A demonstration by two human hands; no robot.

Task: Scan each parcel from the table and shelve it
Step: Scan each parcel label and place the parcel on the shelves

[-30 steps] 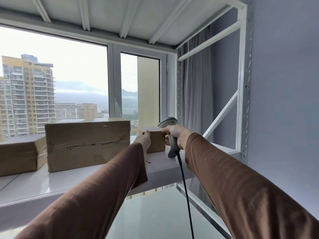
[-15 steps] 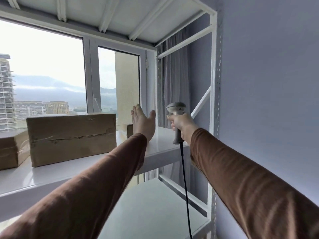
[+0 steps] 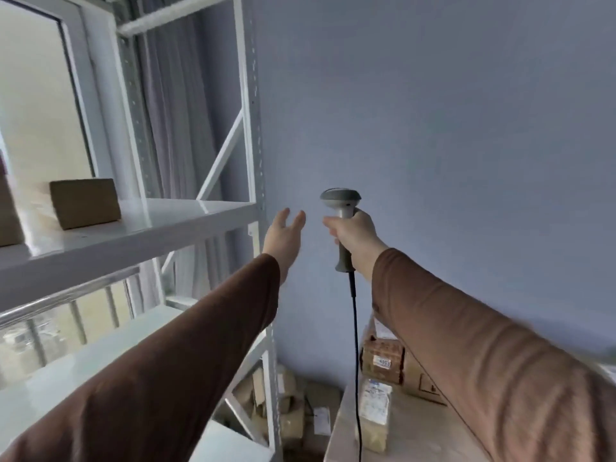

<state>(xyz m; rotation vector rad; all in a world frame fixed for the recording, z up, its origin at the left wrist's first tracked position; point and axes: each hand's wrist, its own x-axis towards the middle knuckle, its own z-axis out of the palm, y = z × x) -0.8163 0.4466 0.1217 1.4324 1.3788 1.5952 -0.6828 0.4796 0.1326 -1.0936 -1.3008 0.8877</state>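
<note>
Brown taped cardboard parcel (image 3: 382,361) on bench (image 3: 413,428): probably light, rigid; best gripped by opposite sides. Left hand (image 3: 284,235) empty, fingers apart; right hand (image 3: 355,234) clamped on grey handheld scanner (image 3: 342,208).

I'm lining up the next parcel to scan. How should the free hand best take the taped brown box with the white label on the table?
Probably by its two upright side faces, coming down from above with the open left hand. The taped box stands on the table with its labelled face toward the camera; a flat packet lies in front and the right sleeve hides its right side. The right hand holds the scanner.
</note>
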